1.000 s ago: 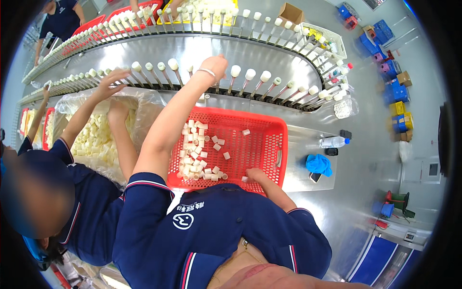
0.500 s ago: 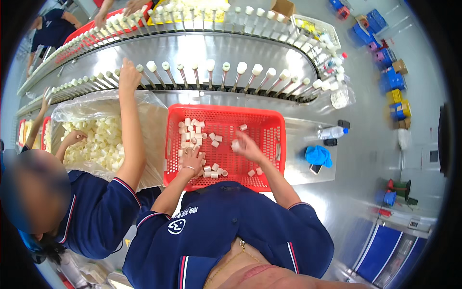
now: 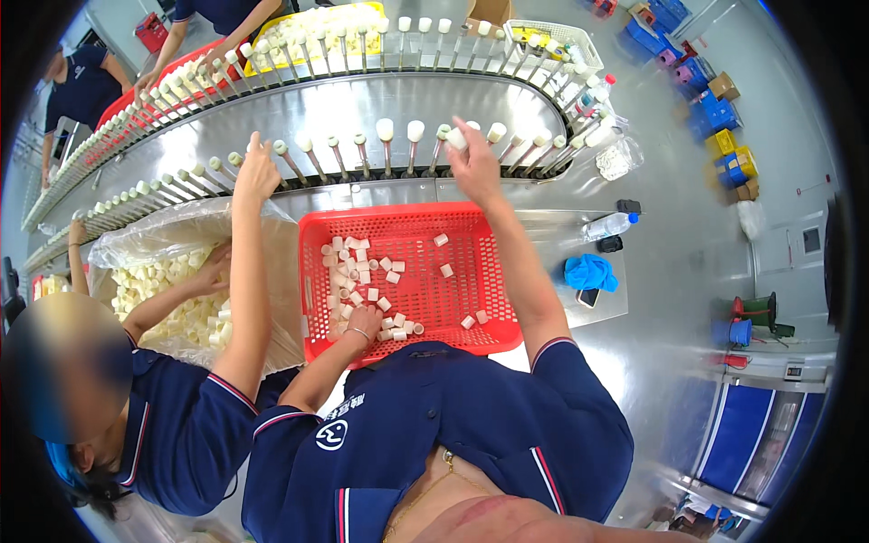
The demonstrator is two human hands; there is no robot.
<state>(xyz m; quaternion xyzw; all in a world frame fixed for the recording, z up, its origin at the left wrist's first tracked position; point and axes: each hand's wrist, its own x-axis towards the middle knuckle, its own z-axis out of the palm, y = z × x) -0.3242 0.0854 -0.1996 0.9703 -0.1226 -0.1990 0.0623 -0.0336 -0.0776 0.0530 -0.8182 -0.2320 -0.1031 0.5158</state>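
My right hand (image 3: 477,172) is raised over the near row of the rod line, with a short white plastic cap (image 3: 456,138) pinched between thumb and fingers. That cap is at the top of a rod; whether it is seated there cannot be seen. Down in the red perforated basket (image 3: 412,351), my left hand (image 3: 364,321) has its fingers curled among loose white caps (image 3: 348,262), and what they grip is hidden. Upright metal rods (image 3: 386,158) stand along the line, some with white caps, some with greenish tips.
At my left a co-worker's raised hand (image 3: 258,167) touches the rods, above a plastic-lined container of pale caps (image 3: 154,290). Others work at the far side. A water bottle (image 3: 608,226), blue cloth (image 3: 591,271) and phone (image 3: 587,297) lie to the right.
My right hand has gone from the basket up to the rods with a white cap. The left stays in the basket, slightly lower among the caps. The view has shifted a little.
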